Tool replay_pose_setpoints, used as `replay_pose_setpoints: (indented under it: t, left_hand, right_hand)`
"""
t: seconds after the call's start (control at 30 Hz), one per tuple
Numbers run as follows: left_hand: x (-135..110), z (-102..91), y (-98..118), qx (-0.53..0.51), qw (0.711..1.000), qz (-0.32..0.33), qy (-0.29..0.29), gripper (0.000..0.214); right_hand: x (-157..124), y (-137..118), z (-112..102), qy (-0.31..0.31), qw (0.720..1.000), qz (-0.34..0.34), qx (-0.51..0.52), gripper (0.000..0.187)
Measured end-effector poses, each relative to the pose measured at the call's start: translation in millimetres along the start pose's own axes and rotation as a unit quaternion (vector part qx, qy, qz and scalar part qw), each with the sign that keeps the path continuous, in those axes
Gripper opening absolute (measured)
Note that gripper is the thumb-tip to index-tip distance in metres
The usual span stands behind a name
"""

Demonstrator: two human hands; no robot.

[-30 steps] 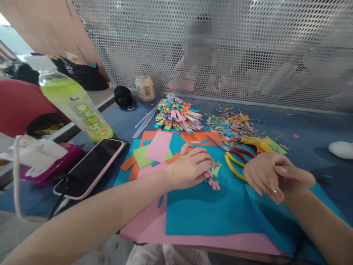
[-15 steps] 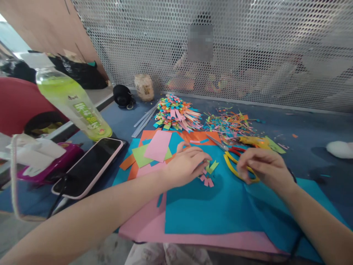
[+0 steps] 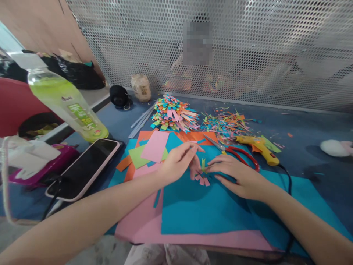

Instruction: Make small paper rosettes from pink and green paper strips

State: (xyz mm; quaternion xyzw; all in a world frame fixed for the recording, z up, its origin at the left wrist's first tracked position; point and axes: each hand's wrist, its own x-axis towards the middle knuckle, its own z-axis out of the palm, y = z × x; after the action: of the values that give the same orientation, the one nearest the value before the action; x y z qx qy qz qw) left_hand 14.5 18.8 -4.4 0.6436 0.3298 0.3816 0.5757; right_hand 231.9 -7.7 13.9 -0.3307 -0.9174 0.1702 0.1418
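Note:
My left hand (image 3: 180, 162) is over the blue sheet (image 3: 204, 209), its fingers spread and bent down beside a small fringed paper piece (image 3: 202, 180) with pink tips and a green strip (image 3: 203, 165). From the other side my right hand (image 3: 238, 175) reaches in, fingers stretched apart, the fingertips close to the green strip. Whether either hand touches the piece is hard to make out. Scissors (image 3: 220, 147) with a red handle loop lie just beyond my right hand, partly hidden by it. To their right rests a yellow glue gun (image 3: 261, 149) with a black cord.
Behind the sheets stand a cone of fringed colored paper (image 3: 173, 114) and a heap of paper scraps (image 3: 226, 123). Clear sticks (image 3: 142, 121), cut paper cards (image 3: 154, 147), a phone (image 3: 85, 169) and a green drink bottle (image 3: 68, 103) are leftward. A perforated metal panel (image 3: 154, 40) rises behind.
My right hand has moved left from the scissors and glue gun toward the fringed piece. My left hand's fingers have spread, and the green strip now stands more upright.

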Motion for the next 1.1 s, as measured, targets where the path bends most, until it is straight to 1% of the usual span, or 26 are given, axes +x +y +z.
replay_pose_setpoints:
  t: [0.07,0.13,0.17,0.23,0.3,0.37,0.43,0.5,0.6,0.67,0.73,0.83,0.93,1.0,1.1]
  left_hand:
    - [-0.5,-2.2,1.4,0.025,0.999,-0.017,0.013,0.037]
    - [-0.2,-5.5,2.5,0.112,0.993,-0.009,0.047,0.035]
    - [0.3,-7.4,2.8,0.169,0.983,0.001,0.063,0.031]
    - [1.6,-11.2,2.9,0.293,0.953,0.03,0.077,0.026]
    - [2.9,-14.1,2.2,0.397,0.913,0.059,0.067,0.033]
    - [3.5,-15.5,1.0,0.463,0.882,0.075,0.054,0.038]
    - [3.4,-15.6,-0.5,0.496,0.864,0.07,0.046,0.038]
    - [2.9,-15.3,-1.8,0.51,0.857,0.058,0.04,0.04]
    - [2.3,-15.7,-3.9,0.507,0.86,0.05,0.028,0.044]
    - [2.3,-16.7,-5.3,0.496,0.866,0.05,0.016,0.04]
    - [2.5,-17.7,-6.5,0.491,0.87,0.051,0.014,0.036]
    - [2.8,-18.2,-7.5,0.495,0.868,0.039,0.019,0.038]
    - [3.2,-18.2,-7.6,0.505,0.863,0.033,0.019,0.041]
    - [3.7,-18.9,-7.1,0.485,0.873,0.035,0.022,0.04]
    - [5.4,-22.2,-4.9,0.416,0.908,0.032,0.044,0.036]
  right_hand:
    - [0.2,-0.6,0.2,0.001,1.0,-0.002,-0.007,0.03]
    - [0.1,-0.7,0.9,0.011,1.0,-0.012,-0.015,0.031]
    - [-0.2,-0.2,1.3,0.023,0.999,-0.014,-0.021,0.031]
    - [-1.3,2.3,2.1,0.063,0.997,-0.006,-0.041,0.031]
    - [-2.8,6.6,2.3,0.117,0.99,0.026,-0.074,0.028]
    - [-4.2,12.2,0.9,0.169,0.977,0.071,-0.11,0.024]
    - [-5.3,18.0,-2.4,0.213,0.961,0.115,-0.137,0.019]
    - [-6.2,23.4,-7.4,0.244,0.947,0.144,-0.151,0.017]
    - [-7.9,30.2,-14.8,0.27,0.931,0.19,-0.158,0.017]
    - [-9.2,34.4,-17.4,0.284,0.919,0.222,-0.158,0.017]
    - [-10.3,38.3,-17.7,0.295,0.911,0.24,-0.159,0.016]
    - [-11.1,43.0,-16.2,0.295,0.908,0.251,-0.159,0.015]
    - [-11.6,46.1,-17.1,0.288,0.901,0.278,-0.166,0.016]
    - [-12.5,48.3,-19.5,0.287,0.894,0.296,-0.175,0.016]
    - [-16.0,52.2,-22.2,0.263,0.878,0.334,-0.221,0.019]
